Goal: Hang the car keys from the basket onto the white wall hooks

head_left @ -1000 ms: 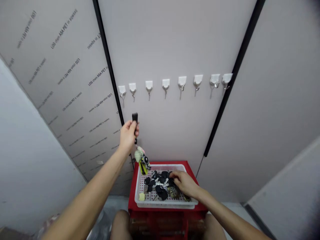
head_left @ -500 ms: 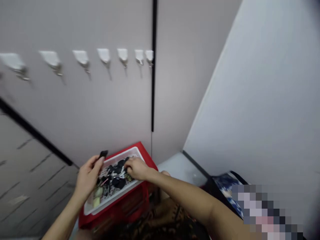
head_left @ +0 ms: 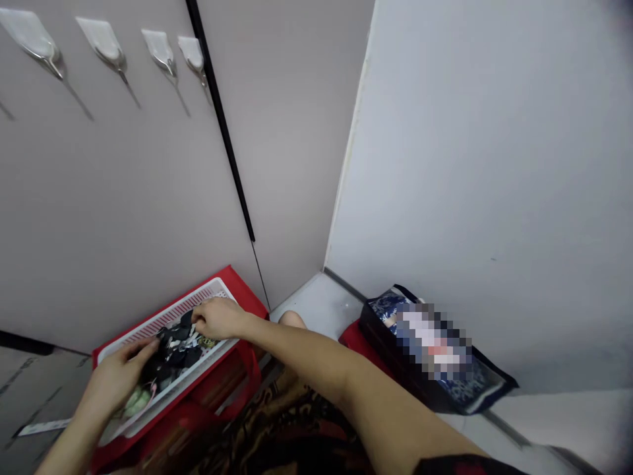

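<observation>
A white plastic basket with slotted sides sits in a red bag at lower left. Small black items, pale bits and a pale green object fill it. Over the left part of the basket is my left hand, thumb and fingers drawn together at a dark piece that blends with the pile. My right hand reaches across to the basket's right part. Its fingers are curled down among the black items, and whatever they pinch is hidden.
White adhesive hooks line the grey panel ahead, beside a black vertical strip. On the floor to the right, a dark bag with a blue pattern leans by the white wall. Patterned cloth covers my lap.
My left hand has lowered from above the basket's edge, with a black piece, down to the pile. My right hand stays in the basket. The view has turned right, showing more of the dark bag.
</observation>
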`<state>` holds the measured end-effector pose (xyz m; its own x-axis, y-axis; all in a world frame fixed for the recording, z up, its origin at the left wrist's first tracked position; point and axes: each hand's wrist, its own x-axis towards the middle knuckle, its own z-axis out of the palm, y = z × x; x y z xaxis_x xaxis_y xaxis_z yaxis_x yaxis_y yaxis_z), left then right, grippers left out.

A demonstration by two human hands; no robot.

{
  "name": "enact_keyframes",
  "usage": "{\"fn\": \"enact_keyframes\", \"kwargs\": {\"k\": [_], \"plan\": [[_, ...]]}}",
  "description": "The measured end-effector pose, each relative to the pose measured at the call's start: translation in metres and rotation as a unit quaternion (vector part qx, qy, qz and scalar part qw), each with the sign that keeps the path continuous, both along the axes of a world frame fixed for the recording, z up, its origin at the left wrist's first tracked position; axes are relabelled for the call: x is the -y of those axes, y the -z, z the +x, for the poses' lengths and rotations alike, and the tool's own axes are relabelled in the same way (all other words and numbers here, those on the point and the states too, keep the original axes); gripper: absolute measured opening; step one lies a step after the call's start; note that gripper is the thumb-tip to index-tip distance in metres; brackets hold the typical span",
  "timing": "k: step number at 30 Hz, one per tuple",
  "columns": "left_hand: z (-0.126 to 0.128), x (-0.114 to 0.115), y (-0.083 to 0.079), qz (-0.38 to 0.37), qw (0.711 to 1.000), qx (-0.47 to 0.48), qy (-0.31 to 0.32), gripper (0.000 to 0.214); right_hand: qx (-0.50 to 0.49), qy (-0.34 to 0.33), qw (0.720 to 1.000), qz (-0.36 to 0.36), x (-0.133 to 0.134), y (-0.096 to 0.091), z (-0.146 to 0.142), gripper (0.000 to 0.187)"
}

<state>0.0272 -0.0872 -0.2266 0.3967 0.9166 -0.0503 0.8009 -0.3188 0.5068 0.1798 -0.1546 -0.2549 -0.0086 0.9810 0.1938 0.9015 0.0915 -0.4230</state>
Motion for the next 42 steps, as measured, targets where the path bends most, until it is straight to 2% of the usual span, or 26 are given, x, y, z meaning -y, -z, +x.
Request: {"fn": "enact_keyframes", "kwargs": {"k": [3, 7, 10, 14, 18, 20, 22, 25, 34, 37, 39, 42], "plan": [[0.007, 0.005, -0.002, -0.044, 0.997, -0.058, 0.036, 0.014, -0.007, 0.007, 1.000, 0.010, 0.003, 0.001, -0.001, 0.022], [0.011, 0.017, -0.008, 0.010, 0.997, -0.079, 0.023, 0.016, -0.033, 0.014, 0.999, -0.005, 0.009, -0.003, -0.001, 0.024], [0.006, 0.027, -0.014, 0.090, 0.994, -0.044, -0.033, 0.023, -0.099, 0.047, 0.994, -0.003, 0.015, -0.010, -0.002, 0.023], [-0.013, 0.042, -0.021, 0.150, 0.985, 0.035, -0.081, 0.029, -0.175, 0.076, 0.982, 0.015, 0.020, -0.015, -0.006, 0.031], [-0.032, 0.061, -0.014, 0.190, 0.965, 0.143, -0.111, 0.030, -0.217, 0.085, 0.972, 0.017, 0.024, -0.012, -0.020, 0.041], [-0.038, 0.071, -0.004, 0.181, 0.965, 0.169, -0.087, 0.027, -0.237, 0.099, 0.966, 0.022, 0.030, -0.009, -0.027, 0.043], [-0.043, 0.079, 0.007, 0.160, 0.971, 0.174, -0.034, 0.021, -0.257, 0.114, 0.959, 0.028, 0.036, -0.006, -0.033, 0.045], [-0.048, 0.084, 0.022, 0.137, 0.973, 0.184, 0.018, 0.015, -0.289, 0.128, 0.948, 0.036, 0.043, -0.003, -0.036, 0.047], [-0.056, 0.086, 0.035, 0.118, 0.958, 0.260, 0.014, 0.011, -0.368, 0.100, 0.923, 0.055, 0.044, -0.002, -0.035, 0.046], [-0.057, 0.086, 0.039, 0.119, 0.952, 0.283, 0.016, 0.010, -0.410, 0.088, 0.906, 0.056, 0.041, 0.000, -0.035, 0.045], [-0.057, 0.082, 0.038, 0.103, 0.948, 0.300, 0.008, 0.009, -0.439, 0.087, 0.894, 0.033, 0.038, 0.000, -0.036, 0.045], [-0.056, 0.067, 0.023, 0.001, 0.944, 0.327, -0.044, 0.014, -0.486, 0.082, 0.869, -0.050, 0.027, -0.011, -0.040, 0.047]]}}
